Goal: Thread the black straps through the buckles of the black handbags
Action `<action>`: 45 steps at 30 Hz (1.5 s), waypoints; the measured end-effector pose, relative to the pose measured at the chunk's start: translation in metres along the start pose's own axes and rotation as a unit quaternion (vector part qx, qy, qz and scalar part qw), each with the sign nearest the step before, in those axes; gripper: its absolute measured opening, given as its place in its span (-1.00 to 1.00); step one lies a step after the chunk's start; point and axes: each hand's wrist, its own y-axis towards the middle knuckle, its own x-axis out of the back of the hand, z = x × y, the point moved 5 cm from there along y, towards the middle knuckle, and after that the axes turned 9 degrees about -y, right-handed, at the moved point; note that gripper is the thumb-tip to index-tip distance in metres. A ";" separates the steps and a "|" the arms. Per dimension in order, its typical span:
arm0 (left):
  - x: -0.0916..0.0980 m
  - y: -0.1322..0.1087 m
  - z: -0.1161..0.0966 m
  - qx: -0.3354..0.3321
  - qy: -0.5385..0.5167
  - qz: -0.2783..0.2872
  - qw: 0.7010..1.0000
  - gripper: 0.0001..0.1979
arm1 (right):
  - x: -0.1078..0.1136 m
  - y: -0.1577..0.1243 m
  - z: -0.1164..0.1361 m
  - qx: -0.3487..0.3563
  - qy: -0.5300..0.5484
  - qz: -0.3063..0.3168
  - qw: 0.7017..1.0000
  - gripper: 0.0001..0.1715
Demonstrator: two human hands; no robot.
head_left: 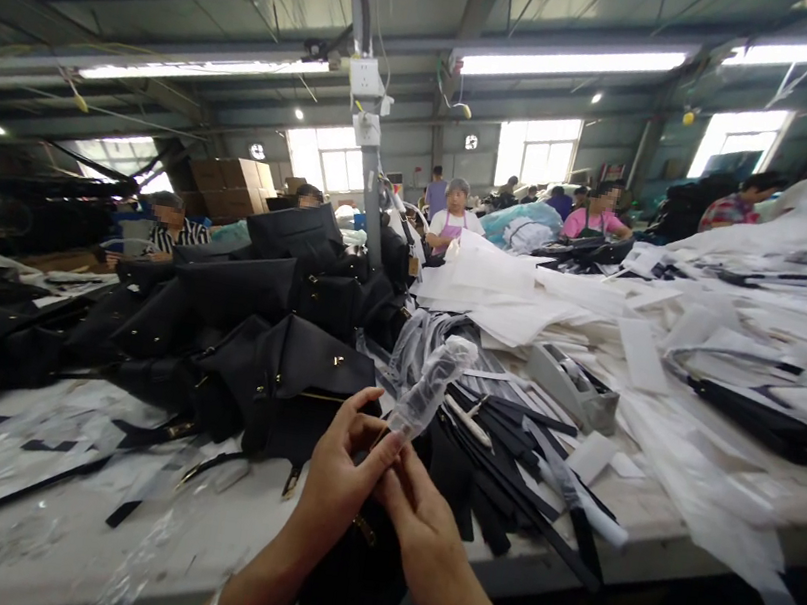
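Clear wrap (437,383): crinkled, leaning right, above worktop (215,522) edge. Left hand (341,460) pinches its base; right hand (425,513) fingers (419,477) bunched alongside, hold unclear. Bags (320,356), straps (496,468) crowd close.

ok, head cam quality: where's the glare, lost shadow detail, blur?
Head view: windows and tube lights blow out to white; clear plastic wrap catches pale highlights; black bags lose detail in their folds; the area below the table edge is near black; the far right side looks soft and stretched, likely wide-angle lens.
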 end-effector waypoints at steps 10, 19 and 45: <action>0.001 0.007 -0.013 0.094 -0.139 0.038 0.985 -0.46 | -0.019 0.000 0.005 -0.012 0.003 0.033 0.999 -0.71; 0.006 0.007 -0.024 0.101 -0.031 0.114 0.988 -0.64 | -0.014 0.002 0.003 -0.017 -0.009 -0.009 1.000 -0.77; 0.059 -0.031 0.017 0.108 0.037 0.101 0.988 -0.70 | 0.012 -0.014 0.011 0.180 -0.365 0.003 0.913 -0.81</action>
